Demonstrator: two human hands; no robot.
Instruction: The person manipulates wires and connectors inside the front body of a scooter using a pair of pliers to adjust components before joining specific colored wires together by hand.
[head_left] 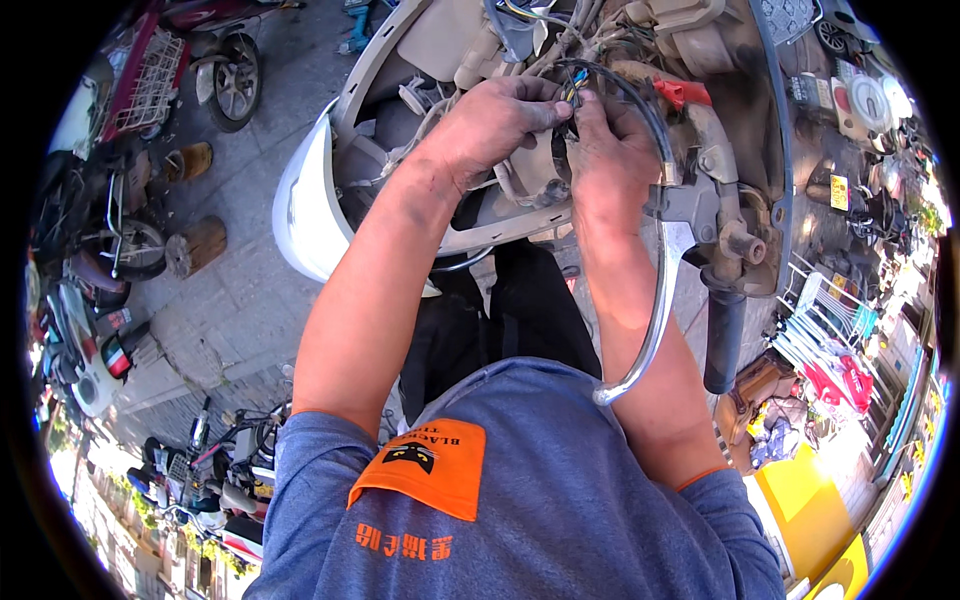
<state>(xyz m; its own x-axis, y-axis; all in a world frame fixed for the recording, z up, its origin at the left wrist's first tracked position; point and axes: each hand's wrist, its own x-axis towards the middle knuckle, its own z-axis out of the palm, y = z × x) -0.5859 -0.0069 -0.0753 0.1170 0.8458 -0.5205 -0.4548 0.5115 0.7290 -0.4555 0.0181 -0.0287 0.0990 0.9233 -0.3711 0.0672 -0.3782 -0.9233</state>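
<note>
Both hands work inside the opened front of a dusty scooter (430,45), whose cover is off and whose wiring shows. My left hand (505,120) is closed, thumb and fingers pinching thin coloured wires (577,84). My right hand (618,160) meets it there, its thumb pressed to the same wires from the right. The exact wire ends are too small to make out. A thick black cable (640,95) arches over my right hand. A metal brake lever (662,305) curves across my right forearm, beside the black handlebar grip (725,340).
Red tape (684,93) wraps a part right of my hands. A white curved shell (310,205) juts out at the scooter's left. Parked motorbikes (232,80) and wood stumps (196,247) stand left; folded chairs (825,330) and a yellow box (808,505) lie right.
</note>
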